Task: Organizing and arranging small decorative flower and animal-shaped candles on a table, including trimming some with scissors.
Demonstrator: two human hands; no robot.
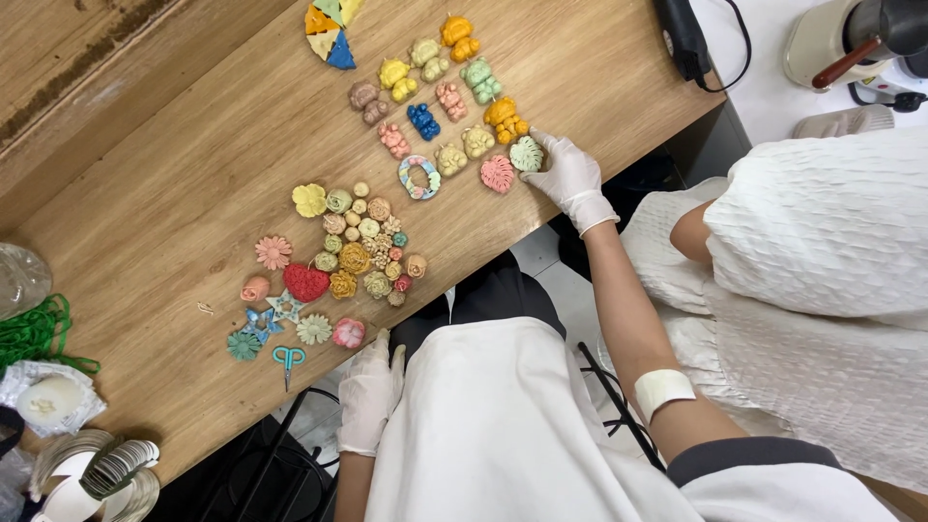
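My right hand (572,176), in a white glove, reaches across the wooden table (184,193) and its fingertips grip a pale green leaf-shaped piece (527,154). A pink leaf piece (498,174) lies just left of it. Beyond them are rows of small coloured bear-shaped pieces (452,97) and a multicoloured ring (420,178). My left hand (368,391), also gloved, rests flat on the near table edge, holding nothing, next to a pink flower piece (348,333). A cluster of flower pieces and a red heart (306,282) lies above it.
Small teal scissors (287,359) lie near the table edge. Green cord (34,333), a plastic bag and a stack of white rings (97,469) sit at the left. Another person in white clothing (822,271) is close on the right. A black device (684,37) lies at the far corner.
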